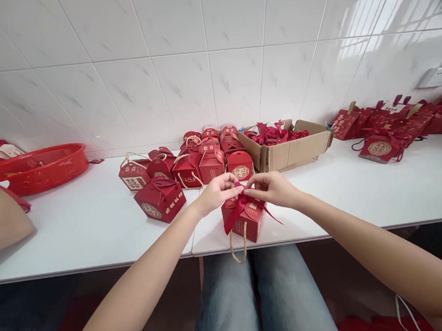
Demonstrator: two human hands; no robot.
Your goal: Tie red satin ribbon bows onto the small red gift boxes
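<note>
A red gift box point(249, 225) with gold print stands at the table's front edge, its rope handle point(239, 260) hanging over the side. On its top lies a dark red ribbon point(232, 216), with loose tails falling down the front and to the right. My left hand point(223, 190) pinches the ribbon at the box's top from the left. From the right, my right hand point(271, 188) pinches it too, thumb and fingertips together. The fingertips of both hands almost meet and partly hide the middle of the ribbon.
Several red gift boxes point(161, 198) stand behind and to the left. A cardboard box point(292, 152) full of red ribbons is by the wall. Further right are more red boxes point(380, 145). At left are a red plastic basin point(53, 171) and another person's arm point(1, 218).
</note>
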